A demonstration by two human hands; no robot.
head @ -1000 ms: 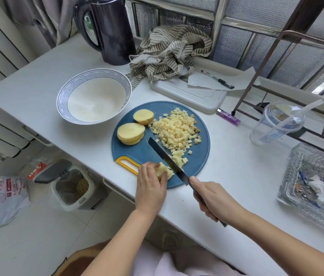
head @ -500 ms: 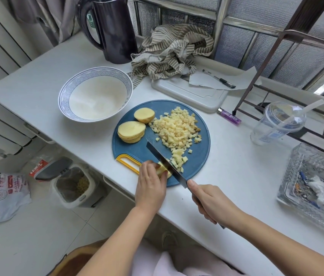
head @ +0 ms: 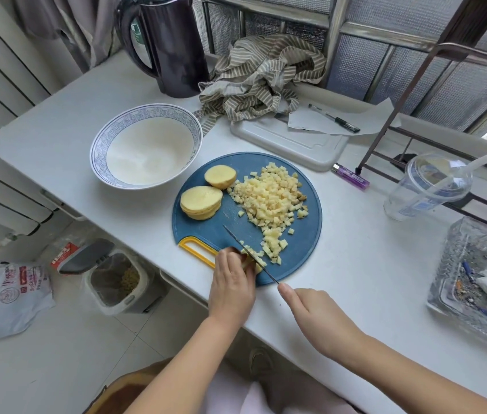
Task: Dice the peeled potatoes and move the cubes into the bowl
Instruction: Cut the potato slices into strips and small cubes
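Note:
A round blue cutting board (head: 305, 243) with a yellow handle lies on the white counter. On it sit a heap of potato cubes (head: 269, 198), a stack of potato slices (head: 201, 202) and a potato end piece (head: 220, 176). My left hand (head: 231, 286) holds down a small potato piece (head: 254, 264) at the board's near edge, fingers curled over it. My right hand (head: 311, 315) grips the knife (head: 248, 252), whose blade stands edge-down against that piece. The blue-patterned white bowl (head: 103, 138) stands left of the board, holding no cubes.
A dark kettle (head: 167, 46) and a striped cloth (head: 263, 76) stand at the back. A white tray (head: 284, 138) with paper and a pen, a purple lighter (head: 351, 176), a plastic cup (head: 427, 186) and a glass dish (head: 481, 282) lie to the right. A bin (head: 110, 276) stands below the counter.
The knife blade has turned from slanted to upright and come down on the potato piece under my left hand. A few more cubes lie beside it.

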